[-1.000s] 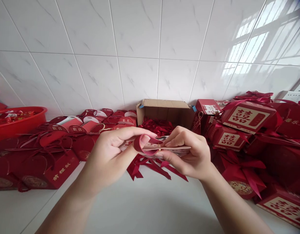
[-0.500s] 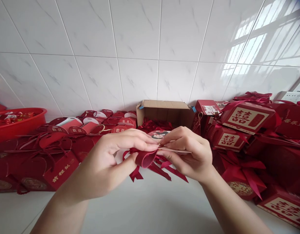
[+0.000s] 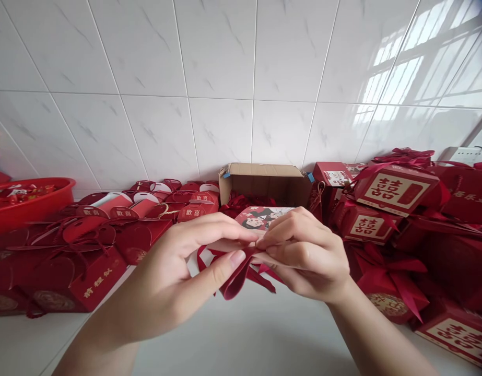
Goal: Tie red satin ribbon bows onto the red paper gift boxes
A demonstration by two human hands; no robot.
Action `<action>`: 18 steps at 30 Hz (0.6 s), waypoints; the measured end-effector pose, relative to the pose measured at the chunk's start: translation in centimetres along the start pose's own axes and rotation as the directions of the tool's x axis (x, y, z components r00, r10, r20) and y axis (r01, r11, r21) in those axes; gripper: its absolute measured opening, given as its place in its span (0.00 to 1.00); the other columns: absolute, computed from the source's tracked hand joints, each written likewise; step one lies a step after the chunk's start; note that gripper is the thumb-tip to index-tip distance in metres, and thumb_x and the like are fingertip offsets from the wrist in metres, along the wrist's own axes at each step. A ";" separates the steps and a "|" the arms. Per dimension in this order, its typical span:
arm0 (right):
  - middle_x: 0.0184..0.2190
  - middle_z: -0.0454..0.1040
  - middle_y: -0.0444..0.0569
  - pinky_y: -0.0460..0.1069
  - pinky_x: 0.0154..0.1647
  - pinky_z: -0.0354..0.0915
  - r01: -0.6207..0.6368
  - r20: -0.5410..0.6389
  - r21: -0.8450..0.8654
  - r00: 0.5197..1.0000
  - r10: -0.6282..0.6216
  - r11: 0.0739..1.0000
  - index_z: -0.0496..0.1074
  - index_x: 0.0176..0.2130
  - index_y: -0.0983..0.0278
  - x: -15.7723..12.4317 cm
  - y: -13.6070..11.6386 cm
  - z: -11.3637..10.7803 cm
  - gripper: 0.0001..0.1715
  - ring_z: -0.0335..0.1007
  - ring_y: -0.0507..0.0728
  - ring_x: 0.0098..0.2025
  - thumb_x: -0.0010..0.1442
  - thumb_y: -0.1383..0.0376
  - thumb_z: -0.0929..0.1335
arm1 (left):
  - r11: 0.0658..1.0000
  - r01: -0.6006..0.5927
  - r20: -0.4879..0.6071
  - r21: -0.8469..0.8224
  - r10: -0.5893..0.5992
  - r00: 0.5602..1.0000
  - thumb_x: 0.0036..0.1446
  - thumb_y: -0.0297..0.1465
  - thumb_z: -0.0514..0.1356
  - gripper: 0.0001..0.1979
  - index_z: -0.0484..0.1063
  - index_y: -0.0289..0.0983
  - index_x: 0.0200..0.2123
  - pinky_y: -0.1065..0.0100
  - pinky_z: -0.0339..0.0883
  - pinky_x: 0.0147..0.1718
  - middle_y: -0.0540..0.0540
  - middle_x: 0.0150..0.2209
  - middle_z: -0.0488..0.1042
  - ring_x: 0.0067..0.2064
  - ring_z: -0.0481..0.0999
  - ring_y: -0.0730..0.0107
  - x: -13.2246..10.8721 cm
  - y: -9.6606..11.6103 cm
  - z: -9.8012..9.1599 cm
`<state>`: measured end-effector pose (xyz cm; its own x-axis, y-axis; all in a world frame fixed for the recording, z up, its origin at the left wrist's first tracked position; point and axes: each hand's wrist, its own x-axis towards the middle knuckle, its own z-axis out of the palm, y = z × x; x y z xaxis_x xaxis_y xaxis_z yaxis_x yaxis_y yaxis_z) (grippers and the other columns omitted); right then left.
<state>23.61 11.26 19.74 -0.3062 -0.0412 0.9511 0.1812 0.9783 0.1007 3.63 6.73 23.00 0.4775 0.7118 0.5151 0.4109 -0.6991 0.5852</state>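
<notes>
Over a white counter, my left hand pinches a dark red ribbon between thumb and fingers; the ribbon loops down below the fingertips. My right hand is closed on a flat card with a cartoon picture, whose printed face tilts up toward the wall. The fingertips of both hands meet at the card's near edge. More red ribbon ends hang under the hands.
An open cardboard box with ribbons stands at the tiled wall. Flat red gift boxes lie at left beside a red basin. Assembled red boxes with ribbons pile at right.
The card has tipped up so its picture shows. My left thumb and fingers have drawn the ribbon loop down below the card. Both hands sit slightly lower.
</notes>
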 end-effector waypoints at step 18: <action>0.37 0.79 0.53 0.51 0.33 0.66 0.002 -0.065 -0.094 0.998 -0.008 0.996 0.64 0.26 0.64 0.1 0.1 0.1 0.12 0.76 0.56 0.36 0.56 0.74 0.70 | 0.999 -0.045 -0.137 -0.007 0.044 0.990 0.60 0.28 0.57 0.08 0.76 0.41 0.32 0.75 0.71 0.42 0.49 0.40 0.77 0.48 0.75 0.68 0.4 0.3 0.2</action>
<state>23.51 11.36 19.82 -0.2458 -0.0621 0.9673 0.2680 0.9547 0.1294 4.15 6.78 23.25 0.3840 0.6831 0.6213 0.3832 -0.7300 0.5658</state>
